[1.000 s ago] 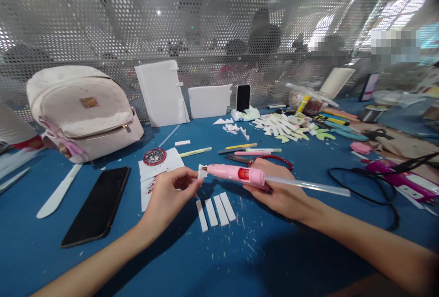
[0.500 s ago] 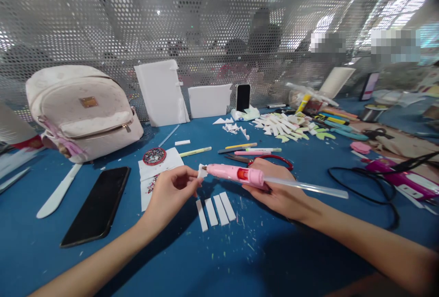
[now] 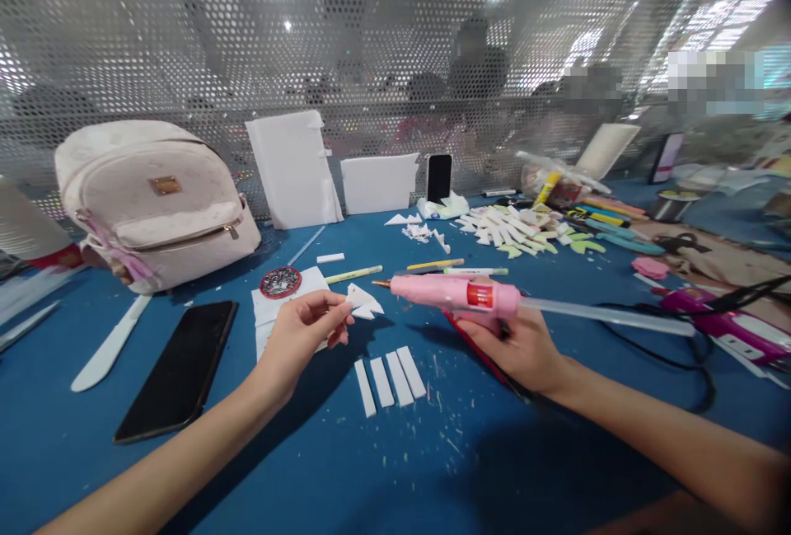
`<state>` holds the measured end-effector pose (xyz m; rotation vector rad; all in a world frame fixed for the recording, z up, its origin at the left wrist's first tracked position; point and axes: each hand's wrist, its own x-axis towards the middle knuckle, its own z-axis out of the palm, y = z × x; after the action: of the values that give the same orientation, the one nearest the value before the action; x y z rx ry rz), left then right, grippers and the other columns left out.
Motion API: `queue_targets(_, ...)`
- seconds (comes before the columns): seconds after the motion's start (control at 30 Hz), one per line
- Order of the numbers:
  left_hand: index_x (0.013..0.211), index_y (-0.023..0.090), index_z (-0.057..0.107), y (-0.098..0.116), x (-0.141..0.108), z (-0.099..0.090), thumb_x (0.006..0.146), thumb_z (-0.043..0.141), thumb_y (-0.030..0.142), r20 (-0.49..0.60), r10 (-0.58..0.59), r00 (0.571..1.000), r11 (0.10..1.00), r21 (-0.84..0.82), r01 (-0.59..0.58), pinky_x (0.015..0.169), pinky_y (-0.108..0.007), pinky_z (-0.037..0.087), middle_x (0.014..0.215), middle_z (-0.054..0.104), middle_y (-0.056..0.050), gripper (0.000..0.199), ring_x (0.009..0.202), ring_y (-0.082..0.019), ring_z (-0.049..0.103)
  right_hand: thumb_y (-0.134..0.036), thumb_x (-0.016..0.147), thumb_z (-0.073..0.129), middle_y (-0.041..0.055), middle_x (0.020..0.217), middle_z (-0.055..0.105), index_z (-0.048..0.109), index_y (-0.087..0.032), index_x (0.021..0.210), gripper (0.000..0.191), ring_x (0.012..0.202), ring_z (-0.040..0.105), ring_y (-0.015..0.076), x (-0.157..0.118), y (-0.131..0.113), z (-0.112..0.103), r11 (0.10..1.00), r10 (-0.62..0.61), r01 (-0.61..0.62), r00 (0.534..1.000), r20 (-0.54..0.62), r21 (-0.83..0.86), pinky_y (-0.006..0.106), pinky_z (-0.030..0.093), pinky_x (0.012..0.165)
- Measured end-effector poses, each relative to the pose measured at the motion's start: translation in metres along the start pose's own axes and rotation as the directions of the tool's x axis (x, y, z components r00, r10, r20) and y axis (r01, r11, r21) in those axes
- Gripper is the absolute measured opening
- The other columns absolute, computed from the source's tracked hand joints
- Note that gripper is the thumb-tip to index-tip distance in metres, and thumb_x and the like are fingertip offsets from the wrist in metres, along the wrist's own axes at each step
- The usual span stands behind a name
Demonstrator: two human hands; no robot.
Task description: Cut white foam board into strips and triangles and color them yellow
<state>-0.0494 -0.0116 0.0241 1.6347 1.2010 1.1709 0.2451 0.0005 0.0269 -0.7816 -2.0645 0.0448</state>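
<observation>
Between the thumb and fingers of my left hand point(image 3: 309, 329) is a small white pointed piece point(image 3: 364, 302), held above the blue table. My right hand point(image 3: 525, 349) is wrapped round a pink glue gun point(image 3: 454, 294), with a clear glue stick point(image 3: 606, 316) out of its back. The metal nozzle points left toward the white piece, a short gap apart from it. Several white strips point(image 3: 390, 380) lie side by side below. Red-handled scissors point(image 3: 479, 345) lie partly hidden beneath the glue gun and my right hand.
A black phone point(image 3: 179, 374), a white knife point(image 3: 111, 343) and a pale backpack point(image 3: 161, 205) stand or lie left. Behind are a red dish point(image 3: 280, 282), pens point(image 3: 475, 271) and a pile of white pieces point(image 3: 507, 226). A black cable point(image 3: 655, 387) and purple power strip point(image 3: 729, 321) are right.
The glue gun has moved right and come away from the white piece, which is now tilted and shows more of its shape. My left hand has shifted slightly left.
</observation>
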Motion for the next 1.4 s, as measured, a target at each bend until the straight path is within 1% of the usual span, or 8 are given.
queue_targets(0.13,0.095,0.018,0.074,0.000,0.003,-0.013,0.094,0.065,0.031,-0.042,0.241,0.970,0.952,0.207,-0.227,0.057,-0.023,0.053,0.078,0.076,-0.005,0.016,0.062,-0.015,0.068,-0.035,0.096,0.059,0.0050,0.084,0.074,0.068,-0.019,0.092,0.018,0.071,0.069,0.0194,0.003,0.001,0.000,0.986,0.130,-0.132,0.991,0.024,0.102,0.029,0.054,0.067)
queue_targets(0.27,0.098,0.024,0.078,-0.004,0.002,-0.032,0.090,0.071,0.023,0.018,0.480,0.877,0.806,0.386,-0.449,0.079,-0.028,0.055,0.096,0.079,-0.004,0.011,0.085,-0.019,0.074,-0.039,0.097,0.056,0.0034,0.076,0.071,0.067,-0.019,0.085,0.026,0.065,0.064,0.0172,0.006,-0.002,-0.002,0.970,0.161,-0.176,0.982,0.099,0.170,0.028,0.051,0.061)
queue_targets(0.33,0.105,0.025,0.077,-0.006,0.001,-0.040,0.092,0.069,0.016,0.106,0.600,0.793,0.651,0.512,-0.561,0.081,-0.028,0.055,0.101,0.079,-0.003,0.018,0.090,-0.019,0.074,-0.041,0.097,0.055,0.0030,0.072,0.069,0.067,-0.019,0.085,0.028,0.065,0.063,0.0176,0.005,-0.003,-0.003,0.969,0.148,-0.170,0.980,0.133,0.176,0.028,0.050,0.060)
queue_targets(0.4,0.113,0.023,0.074,-0.006,0.000,-0.046,0.095,0.065,0.011,0.236,0.700,0.674,0.413,0.636,-0.652,0.083,-0.028,0.056,0.106,0.078,-0.004,0.024,0.095,-0.020,0.074,-0.041,0.096,0.057,0.0028,0.073,0.069,0.068,-0.018,0.088,0.026,0.066,0.063,0.0174,0.004,-0.003,-0.002,0.973,0.134,-0.160,0.979,0.155,0.168,0.028,0.051,0.062)
queue_targets(0.47,0.119,0.019,0.069,-0.006,0.000,-0.049,0.096,0.061,0.007,0.337,0.733,0.591,0.234,0.691,-0.684,0.084,-0.030,0.056,0.110,0.077,-0.007,0.027,0.098,-0.020,0.073,-0.038,0.096,0.059,0.0031,0.076,0.071,0.069,-0.018,0.089,0.023,0.068,0.064,0.0171,0.002,-0.003,-0.001,0.978,0.119,-0.145,0.978,0.171,0.152,0.028,0.052,0.066)
queue_targets(0.83,0.117,0.012,0.069,0.007,-0.005,-0.039,0.096,0.062,0.006,0.402,0.747,0.529,0.126,0.696,-0.707,0.083,-0.028,0.055,0.107,0.076,-0.010,0.023,0.093,-0.019,0.072,-0.037,0.096,0.061,0.0058,0.083,0.075,0.071,-0.017,0.090,0.023,0.076,0.070,0.0203,0.003,-0.004,0.002,0.984,0.069,-0.101,0.975,0.212,0.145,0.030,0.053,0.073)
queue_targets(1.13,0.117,0.014,0.069,0.010,-0.005,-0.038,0.098,0.060,0.008,0.387,0.745,0.544,0.142,0.705,-0.695,0.082,-0.030,0.056,0.105,0.077,-0.009,0.022,0.091,-0.020,0.074,-0.037,0.097,0.059,0.0038,0.071,0.069,0.070,-0.017,0.086,0.025,0.060,0.059,0.0163,0.004,-0.006,0.001,0.992,0.028,-0.051,0.981,0.194,0.113,0.028,0.049,0.064)
queue_targets(1.4,0.117,0.013,0.068,0.013,-0.006,-0.036,0.100,0.056,0.009,0.420,0.743,0.521,0.084,0.713,-0.696,0.078,-0.030,0.056,0.104,0.077,-0.010,0.021,0.089,-0.021,0.073,-0.038,0.097,0.058,0.0012,0.064,0.062,0.068,-0.018,0.081,0.028,0.056,0.053,0.0155,0.004,-0.007,0.002,0.995,0.035,-0.052,0.980,0.197,0.081,0.028,0.046,0.061)
